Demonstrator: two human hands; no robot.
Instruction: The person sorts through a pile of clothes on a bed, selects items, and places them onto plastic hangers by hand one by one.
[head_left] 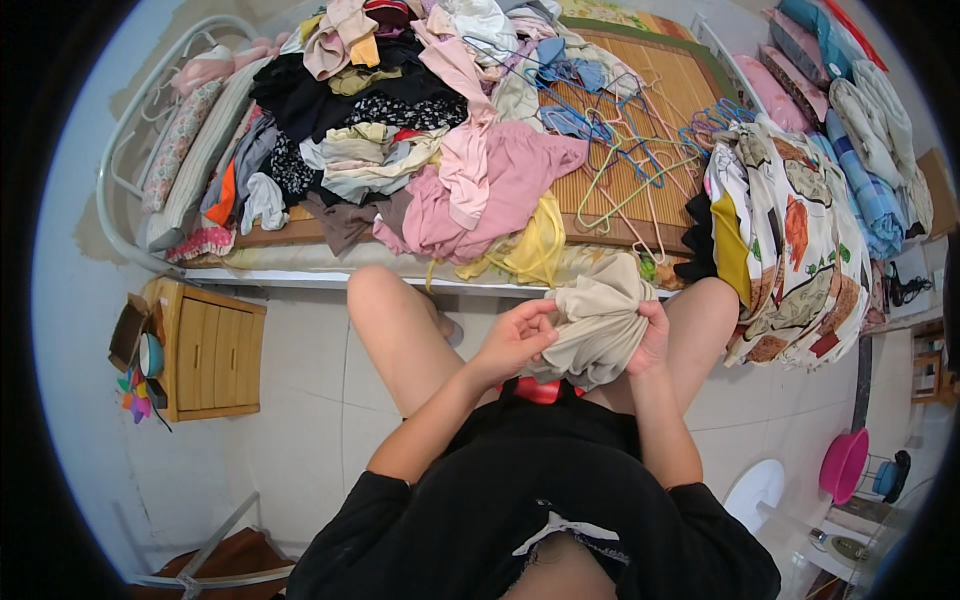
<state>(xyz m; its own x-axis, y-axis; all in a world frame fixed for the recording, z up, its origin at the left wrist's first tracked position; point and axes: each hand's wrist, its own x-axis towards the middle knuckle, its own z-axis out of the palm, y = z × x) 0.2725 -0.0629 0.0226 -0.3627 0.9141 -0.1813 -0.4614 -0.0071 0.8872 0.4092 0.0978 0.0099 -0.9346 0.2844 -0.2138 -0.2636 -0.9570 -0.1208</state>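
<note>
A bunched beige garment (595, 325) hangs between my two hands above my lap; its kind is hidden by the folds. My right hand (650, 338) grips its gathered right side, thumb toward the top. At the left edge my left hand (518, 338) pinches the fabric with bent fingers. Just beyond the garment, a yellow piece of clothing (535, 245) hangs over the bed's near edge. Behind that lies a pink garment (530, 165), part of a large mixed heap with black clothes (305, 90) and a small stack of pale cloths (375, 160).
Tangled hangers (640, 150) lie on the bamboo mat (690, 75). Patterned fabric (800, 240) drapes over the bed's right end, near rolled bedding (865, 190). A wooden cabinet (215, 350) stands at left. At right are a pink basin (845, 465) and a white fan (755, 487).
</note>
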